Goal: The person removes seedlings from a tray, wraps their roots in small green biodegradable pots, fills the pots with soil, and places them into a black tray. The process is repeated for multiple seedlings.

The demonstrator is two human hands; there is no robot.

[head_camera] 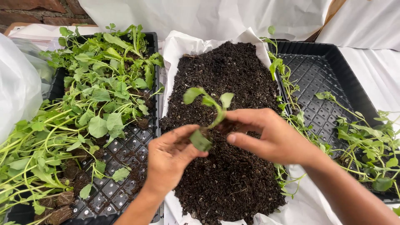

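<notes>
Together, hands (216, 141) hold seedling (210, 112) over soil (229, 179).

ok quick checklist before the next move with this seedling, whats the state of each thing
1. Seedling held by both hands: ok, left hand at its base, right hand pinching the stem.
2. Stem unbroken: ok, it stands upright with green leaves.
3. Root plug intact: cannot tell, fingers hide it.
4. Soil pile directly below: ok, on the white sheet.
5. Left tray has free cells: ok, several show bare.
6. Right tray has room: ok, mostly bare, a few seedlings lie along its edge.
</notes>
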